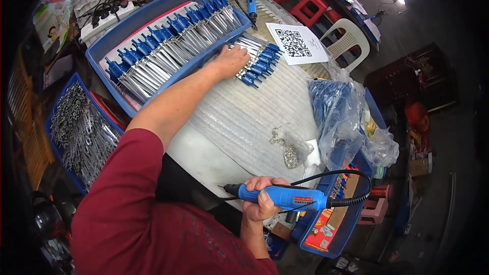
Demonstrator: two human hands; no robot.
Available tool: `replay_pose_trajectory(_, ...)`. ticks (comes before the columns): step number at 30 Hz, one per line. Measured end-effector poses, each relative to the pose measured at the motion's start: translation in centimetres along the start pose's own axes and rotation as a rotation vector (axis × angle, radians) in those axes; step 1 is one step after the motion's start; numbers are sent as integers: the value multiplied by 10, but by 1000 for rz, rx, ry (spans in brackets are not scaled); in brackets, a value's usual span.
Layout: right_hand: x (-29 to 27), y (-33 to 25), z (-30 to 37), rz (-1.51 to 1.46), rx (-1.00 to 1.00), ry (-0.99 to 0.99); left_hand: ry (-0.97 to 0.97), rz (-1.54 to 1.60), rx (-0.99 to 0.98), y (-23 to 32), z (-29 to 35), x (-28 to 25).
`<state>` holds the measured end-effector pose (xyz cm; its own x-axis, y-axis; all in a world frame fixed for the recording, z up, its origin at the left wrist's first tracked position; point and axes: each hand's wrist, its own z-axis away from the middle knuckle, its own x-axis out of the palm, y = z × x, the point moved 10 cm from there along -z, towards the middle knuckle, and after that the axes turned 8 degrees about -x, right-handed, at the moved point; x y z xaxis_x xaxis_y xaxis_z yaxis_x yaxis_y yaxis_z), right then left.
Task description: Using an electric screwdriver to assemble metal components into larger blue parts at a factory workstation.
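Observation:
My left hand [232, 62] reaches across the table, its fingers curled down over the ends of a row of silver metal rods with blue tips [262, 66]. These rods lie on foam sheeting against the right side of a blue bin. How many are in its grasp is hidden. Close to my body, my right hand [261, 203] is closed around a blue electric screwdriver [290, 197]. Its dark nose points left, and a black cable [351, 201] leaves its rear. Between the hands lies a clear bag of small metal parts [290, 155].
The blue bin [173, 79] holds many more blue-tipped rods. Another bin [84, 135] at left contains thin metal pieces. Plastic-wrapped goods [336, 117] and a blue tray [326, 249] occupy the right side. A second blue screwdriver [251, 5] stands beyond, near a printed code sheet [295, 43].

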<state>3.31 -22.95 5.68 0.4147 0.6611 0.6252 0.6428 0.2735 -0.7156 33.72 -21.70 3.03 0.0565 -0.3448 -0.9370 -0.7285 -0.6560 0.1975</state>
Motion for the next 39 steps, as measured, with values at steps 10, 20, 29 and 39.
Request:
replay_pose_trajectory(10,-1,-1,0,41,-20,23,91,42,55,0,4,-6)
replay_pose_trajectory(20,-1,-9,4,33,-80,13,31,749,-170,34,74,-49)
replay_pose_trajectory(29,2,-18,5,142,-168,8,-641,1486,-659,70,228,-9)
replay_pose_trajectory(39,9,-19,4,176,-216,-38,-745,1537,-835,79,305,12)
